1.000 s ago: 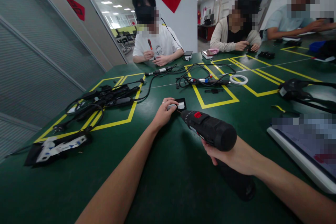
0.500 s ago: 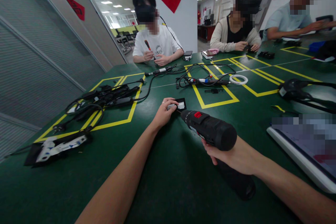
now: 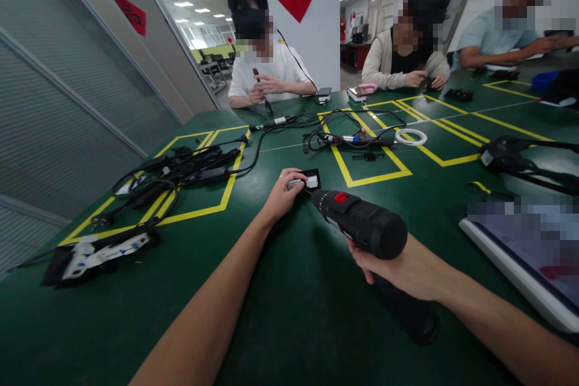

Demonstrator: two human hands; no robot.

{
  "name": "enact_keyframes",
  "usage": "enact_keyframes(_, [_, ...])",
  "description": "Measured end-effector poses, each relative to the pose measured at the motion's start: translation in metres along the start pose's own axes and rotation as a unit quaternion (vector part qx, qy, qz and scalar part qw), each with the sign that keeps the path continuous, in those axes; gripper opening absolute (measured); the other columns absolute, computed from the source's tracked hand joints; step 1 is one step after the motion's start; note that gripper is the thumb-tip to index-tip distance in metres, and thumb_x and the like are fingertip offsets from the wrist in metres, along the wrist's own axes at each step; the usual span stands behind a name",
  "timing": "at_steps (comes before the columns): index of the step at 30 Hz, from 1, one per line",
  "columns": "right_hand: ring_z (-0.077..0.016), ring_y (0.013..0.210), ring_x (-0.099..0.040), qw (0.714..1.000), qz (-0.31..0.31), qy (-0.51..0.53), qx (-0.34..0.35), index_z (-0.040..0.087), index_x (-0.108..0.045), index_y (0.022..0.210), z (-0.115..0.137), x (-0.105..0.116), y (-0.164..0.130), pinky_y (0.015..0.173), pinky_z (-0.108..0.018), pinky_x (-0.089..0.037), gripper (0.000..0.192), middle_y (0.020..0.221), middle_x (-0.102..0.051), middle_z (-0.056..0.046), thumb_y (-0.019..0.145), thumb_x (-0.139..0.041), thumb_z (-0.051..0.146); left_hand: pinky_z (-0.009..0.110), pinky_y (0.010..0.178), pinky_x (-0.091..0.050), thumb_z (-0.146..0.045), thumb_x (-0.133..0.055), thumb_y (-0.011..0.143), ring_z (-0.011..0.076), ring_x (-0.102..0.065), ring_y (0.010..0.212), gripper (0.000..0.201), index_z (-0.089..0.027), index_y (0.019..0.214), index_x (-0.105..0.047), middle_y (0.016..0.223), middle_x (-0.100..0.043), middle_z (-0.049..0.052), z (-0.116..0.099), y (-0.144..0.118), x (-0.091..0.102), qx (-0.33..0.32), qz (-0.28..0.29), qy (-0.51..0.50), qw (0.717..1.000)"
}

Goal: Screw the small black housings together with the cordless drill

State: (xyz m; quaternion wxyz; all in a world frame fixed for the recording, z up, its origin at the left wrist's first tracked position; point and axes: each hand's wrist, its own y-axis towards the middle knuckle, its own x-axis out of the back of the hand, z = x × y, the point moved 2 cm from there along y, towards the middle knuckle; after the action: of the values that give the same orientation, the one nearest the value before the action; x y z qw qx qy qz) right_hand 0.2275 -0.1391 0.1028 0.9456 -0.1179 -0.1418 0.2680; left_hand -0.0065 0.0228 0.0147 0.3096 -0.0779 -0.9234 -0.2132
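Observation:
My right hand [image 3: 384, 268] is wrapped round the grip of a black cordless drill [image 3: 362, 220] with a red switch on top. The drill points away and to the left, its thin bit meeting or nearly touching the near edge of a small black box [image 3: 315, 172] with a white label. On that box lies my left hand [image 3: 281, 194], thumb and fingers closed over its left side and holding it on the table. The exact contact of the bit is too small to make out.
Tangled black cables [image 3: 194, 166] lie at left, with a black-and-white part [image 3: 108, 253] nearer. Beyond the box are more cables and a white ring [image 3: 411, 137]. A tablet-like device [image 3: 525, 253] stands at right. Across the green table [image 3: 289, 313], a person holds a screwdriver [image 3: 256, 75].
My hands, the drill and the box look the same. The person across has brought one hand up to the screwdriver, which now stands lower.

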Motion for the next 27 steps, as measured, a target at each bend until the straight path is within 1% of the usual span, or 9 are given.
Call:
enact_keyframes(4, [-0.0144,0.059,-0.057,1.000,-0.012,-0.004,-0.005,0.017,-0.061,0.100,-0.0020,-0.0009,0.0012,0.061,-0.027,-0.048,0.021,0.061,-0.056,0.004,0.079,-0.058,0.022,0.040,0.109,-0.033,-0.028,-0.048,0.084,0.0203,-0.046,0.119,0.021,-0.021,0.096,-0.065,0.118,-0.051,0.007,0.0002,0.0004,-0.0004,-0.003,-0.002,0.002,1.000])
enact_keyframes(12, [-0.0159,0.062,-0.061,1.000,-0.007,-0.013,-0.008,0.018,-0.061,0.102,-0.0017,0.0001,0.0008,0.063,-0.029,-0.050,0.024,0.063,-0.057,0.003,0.079,-0.059,0.024,0.040,0.109,-0.033,-0.029,-0.049,0.084,0.0202,-0.046,0.120,0.021,-0.022,0.097,-0.065,0.120,-0.050,0.006,0.0027,0.0004,-0.0009,-0.004,-0.005,0.001,1.000])
enact_keyframes(24, [-0.0135,0.059,-0.056,1.000,-0.008,0.010,-0.006,0.017,-0.061,0.088,0.0000,-0.0003,0.0001,0.060,-0.027,-0.047,0.012,0.063,-0.056,0.004,0.077,-0.058,0.021,0.039,0.109,-0.034,-0.030,-0.049,0.085,0.0200,-0.047,0.120,0.022,-0.022,0.097,-0.065,0.120,-0.050,0.007,0.0029,0.0000,-0.0003,-0.011,-0.003,0.000,1.000])
enact_keyframes(27, [-0.0139,0.061,-0.056,1.000,-0.004,0.005,-0.009,0.017,-0.061,0.088,0.0009,-0.0003,-0.0005,0.061,-0.026,-0.047,0.012,0.062,-0.056,0.003,0.078,-0.057,0.021,0.039,0.109,-0.033,-0.030,-0.049,0.085,0.0202,-0.046,0.120,0.022,-0.021,0.097,-0.065,0.120,-0.050,0.007,0.0026,0.0001,-0.0004,-0.007,-0.002,0.000,1.000])
